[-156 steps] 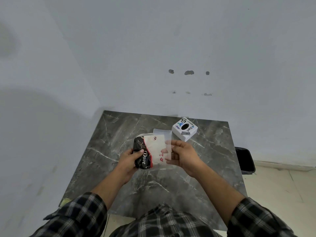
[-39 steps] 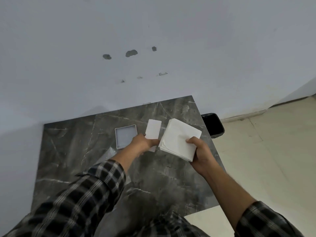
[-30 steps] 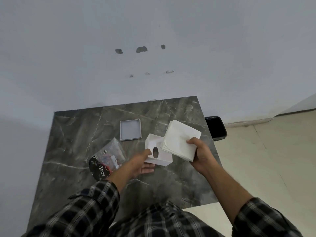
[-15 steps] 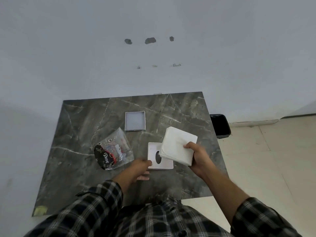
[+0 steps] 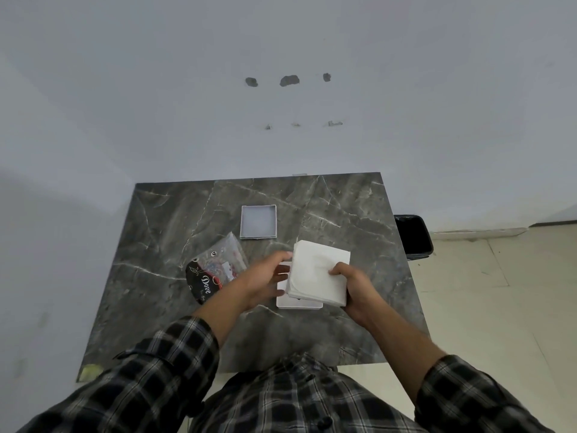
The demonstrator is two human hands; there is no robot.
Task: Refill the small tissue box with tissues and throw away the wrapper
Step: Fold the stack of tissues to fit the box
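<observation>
Right hand (image 5: 356, 287) is pinching the tissue stack (image 5: 318, 278) just above the box (image 5: 298, 303), near the table's (image 5: 175, 220) front-right edge. Left hand (image 5: 265, 276), fingers loosely curled, touches the stack's edge; can't tell if it's gripping. Stack looks wider than the box imo, so it could buckle going in.

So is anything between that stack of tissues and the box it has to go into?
Nothing separate that I can see. The right hand holds the tissues directly above the white box, and the left hand touches the stack's left edge. Whether the box's upward side is open is hidden.
</observation>
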